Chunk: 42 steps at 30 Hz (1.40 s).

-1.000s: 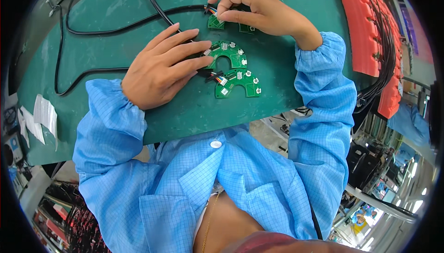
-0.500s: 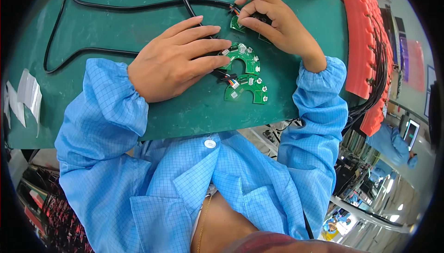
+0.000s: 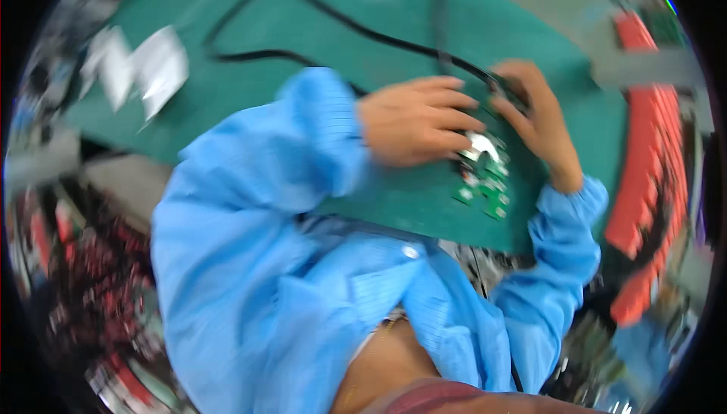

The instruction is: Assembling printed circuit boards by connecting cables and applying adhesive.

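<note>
Smooth green table (image 3: 409, 202) and all blur as the view swings, yet the spread left hand (image 3: 420, 122) stays by green horseshoe-shaped circuit boards (image 3: 496, 170) and the right hand (image 3: 541, 115), its grip unreadable, at a thick black cable's (image 3: 379, 33) end, work seemingly undisturbed.

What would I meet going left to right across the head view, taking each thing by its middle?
White sheets → left hand → green circuit boards → right hand → red strip.

Left hand (image 3: 415, 124) rests by green circuit boards (image 3: 496, 169).
</note>
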Available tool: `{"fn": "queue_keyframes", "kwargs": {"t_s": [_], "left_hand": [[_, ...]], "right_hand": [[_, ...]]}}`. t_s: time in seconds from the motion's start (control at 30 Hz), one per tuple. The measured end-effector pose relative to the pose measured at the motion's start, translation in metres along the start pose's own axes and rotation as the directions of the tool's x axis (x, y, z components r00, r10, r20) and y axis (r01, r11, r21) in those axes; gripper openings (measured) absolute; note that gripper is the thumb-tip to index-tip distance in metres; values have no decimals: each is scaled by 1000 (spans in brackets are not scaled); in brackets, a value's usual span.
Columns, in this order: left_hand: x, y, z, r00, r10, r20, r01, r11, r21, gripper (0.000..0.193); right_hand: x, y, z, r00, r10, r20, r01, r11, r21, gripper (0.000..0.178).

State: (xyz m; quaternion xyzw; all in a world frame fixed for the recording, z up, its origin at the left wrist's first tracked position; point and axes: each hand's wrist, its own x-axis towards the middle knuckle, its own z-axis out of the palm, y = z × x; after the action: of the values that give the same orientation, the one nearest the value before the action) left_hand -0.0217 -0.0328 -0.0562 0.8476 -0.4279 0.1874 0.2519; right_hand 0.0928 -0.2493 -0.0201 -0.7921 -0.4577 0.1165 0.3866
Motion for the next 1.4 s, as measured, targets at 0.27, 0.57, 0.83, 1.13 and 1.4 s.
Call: {"fn": "queue_keyframes", "kwargs": {"t_s": [0.27,0.57,0.83,1.13,1.4], "left_hand": [[-29,42,-62,880,-57,-471,152,974,166,31],[-234,11,-248,409,-355,-841,890,358,281,28],[-137,46,-167,686,-502,-527,672,715,194,24],[1,44,-55,982,-125,140,101,980,170,59],[46,-3,3,956,-219,192,165,950,266,63]], "right_hand": [[-23,-9,11,999,48,-27,-49,998,-37,39],[-45,-16,-9,986,-117,-117,89,970,-225,42],[6,6,21,967,-242,-83,211,938,-276,40],[-23,-16,-92,594,-146,-791,28,987,-161,20],[-45,-5,-241,252,-14,-968,101,995,12,30]]}}
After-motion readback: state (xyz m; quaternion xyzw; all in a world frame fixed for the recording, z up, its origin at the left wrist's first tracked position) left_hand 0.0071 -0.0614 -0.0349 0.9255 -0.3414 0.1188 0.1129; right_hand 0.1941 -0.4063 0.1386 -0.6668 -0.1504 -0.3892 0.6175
